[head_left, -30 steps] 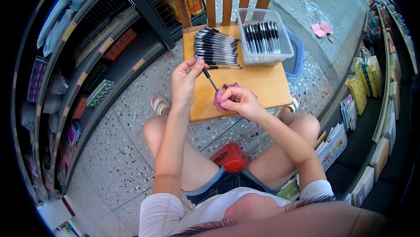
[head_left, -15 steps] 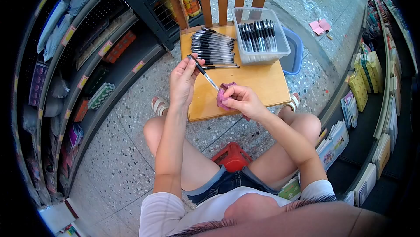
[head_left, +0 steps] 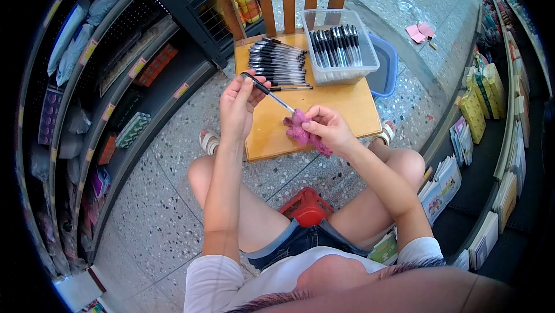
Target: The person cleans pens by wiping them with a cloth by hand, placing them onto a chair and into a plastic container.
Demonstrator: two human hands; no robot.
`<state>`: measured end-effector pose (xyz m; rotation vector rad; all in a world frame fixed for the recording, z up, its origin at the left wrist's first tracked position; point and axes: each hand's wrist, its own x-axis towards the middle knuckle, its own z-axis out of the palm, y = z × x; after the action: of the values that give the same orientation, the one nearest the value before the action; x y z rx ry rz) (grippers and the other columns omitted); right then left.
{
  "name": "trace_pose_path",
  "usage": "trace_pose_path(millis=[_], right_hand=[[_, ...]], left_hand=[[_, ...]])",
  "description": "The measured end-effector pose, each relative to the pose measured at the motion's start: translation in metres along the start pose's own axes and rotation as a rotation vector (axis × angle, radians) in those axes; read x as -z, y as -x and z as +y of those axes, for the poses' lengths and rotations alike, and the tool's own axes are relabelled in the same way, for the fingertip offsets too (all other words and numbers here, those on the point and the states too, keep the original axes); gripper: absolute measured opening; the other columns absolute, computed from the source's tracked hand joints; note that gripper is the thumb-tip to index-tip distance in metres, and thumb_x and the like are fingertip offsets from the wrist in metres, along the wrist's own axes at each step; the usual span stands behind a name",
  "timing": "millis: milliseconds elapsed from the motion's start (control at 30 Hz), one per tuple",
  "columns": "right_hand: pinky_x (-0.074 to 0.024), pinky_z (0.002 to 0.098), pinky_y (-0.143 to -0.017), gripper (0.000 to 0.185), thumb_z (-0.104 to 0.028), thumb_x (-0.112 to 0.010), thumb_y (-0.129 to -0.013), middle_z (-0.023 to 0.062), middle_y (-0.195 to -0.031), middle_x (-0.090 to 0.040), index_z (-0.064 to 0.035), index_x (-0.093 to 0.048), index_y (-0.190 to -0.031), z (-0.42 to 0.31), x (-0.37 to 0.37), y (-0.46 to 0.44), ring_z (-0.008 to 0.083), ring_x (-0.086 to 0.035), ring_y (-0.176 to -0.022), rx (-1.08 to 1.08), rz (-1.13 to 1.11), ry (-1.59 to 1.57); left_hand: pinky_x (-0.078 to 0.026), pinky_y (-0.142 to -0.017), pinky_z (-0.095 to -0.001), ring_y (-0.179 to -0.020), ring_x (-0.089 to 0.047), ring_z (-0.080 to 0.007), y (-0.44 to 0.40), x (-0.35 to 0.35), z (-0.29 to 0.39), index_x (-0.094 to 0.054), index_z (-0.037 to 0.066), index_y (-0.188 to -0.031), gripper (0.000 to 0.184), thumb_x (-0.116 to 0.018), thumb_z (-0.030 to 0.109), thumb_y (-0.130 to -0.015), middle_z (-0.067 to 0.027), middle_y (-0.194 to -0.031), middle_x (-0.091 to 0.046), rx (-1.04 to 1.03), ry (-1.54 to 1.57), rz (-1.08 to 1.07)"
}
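Note:
Between thumb and fingers, my left hand (head_left: 238,100) grips a pen (head_left: 272,95) by its black-capped end, the clear barrel slanting down to the right. My right hand (head_left: 328,128) pinches a crumpled purple cloth (head_left: 299,132) at the pen's lower end; the tip is hidden by the cloth. Beyond my left hand, a row of black-capped pens (head_left: 277,61) lies on the wooden chair seat (head_left: 341,105). A clear plastic box (head_left: 345,73) at the seat's back right holds several more pens (head_left: 335,46) standing close together.
A blue basin (head_left: 386,70) is on the floor right of the chair. The chair's slatted back (head_left: 288,1) rises behind the pens. Stocked shelves curve along the left (head_left: 156,93) and right (head_left: 491,157). Pink paper (head_left: 420,31) lies on the floor, and a red stool (head_left: 306,206) is beneath me.
The purple cloth has shifted from bunched under my right fingers to wrapped about the pen's lower end, with a tail hanging down. My left hand keeps its hold on the pen.

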<state>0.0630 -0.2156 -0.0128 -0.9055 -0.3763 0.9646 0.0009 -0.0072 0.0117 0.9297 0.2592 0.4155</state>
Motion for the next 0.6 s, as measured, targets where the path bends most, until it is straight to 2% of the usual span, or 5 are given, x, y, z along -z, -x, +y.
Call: trace_pose_path(millis=[167,267,467,600], right_hand=[[-0.049,0.0246,-0.065,0.008,-0.001,-0.057,-0.085,0.0069,-0.086,-0.063,0.0001,-0.057,-0.093,-0.005,-0.005,0.003,0.0116,-0.059,-0.075,0.185,-0.064,0.193],[-0.0479,0.0243,-0.065,0.007,0.003,-0.057,-0.083,0.0062,-0.084,-0.063,0.0018,-0.058,-0.089,-0.004,-0.005,0.003,0.0117,-0.059,-0.076,0.241,-0.063,0.354],[-0.0476,0.0279,-0.067,0.008,0.007,-0.06,-0.075,0.0082,-0.081,-0.062,0.0018,-0.059,-0.082,-0.023,-0.016,0.001,0.0189,-0.06,-0.074,0.544,-0.165,0.848],[-0.0472,0.0295,-0.067,0.009,0.004,-0.06,-0.075,0.0086,-0.08,-0.062,-0.0008,-0.06,-0.083,-0.022,-0.016,0.001,0.0212,-0.06,-0.074,0.513,-0.196,0.845]], left_hand=[[-0.05,-0.076,-0.027,-0.086,-0.063,-0.0157,-0.001,0.003,-0.006,-0.056,0.005,-0.101,0.019,-0.056,0.02,-0.09,-0.0088,-0.093,-0.064,0.177,-0.018,0.16],[-0.051,-0.073,-0.0258,-0.08,-0.063,-0.0131,-0.002,0.007,-0.01,-0.059,0.006,-0.094,0.018,-0.059,0.023,-0.088,-0.0076,-0.088,-0.065,0.25,-0.03,0.184],[-0.052,-0.068,-0.0241,-0.072,-0.062,-0.0111,-0.006,0.018,-0.024,-0.061,0.007,-0.086,0.021,-0.064,0.027,-0.084,-0.005,-0.08,-0.065,0.337,-0.064,0.26],[-0.052,-0.069,-0.0241,-0.075,-0.062,-0.0113,-0.007,0.018,-0.03,-0.061,0.006,-0.092,0.021,-0.063,0.026,-0.085,-0.0042,-0.082,-0.065,0.326,-0.021,0.192]])
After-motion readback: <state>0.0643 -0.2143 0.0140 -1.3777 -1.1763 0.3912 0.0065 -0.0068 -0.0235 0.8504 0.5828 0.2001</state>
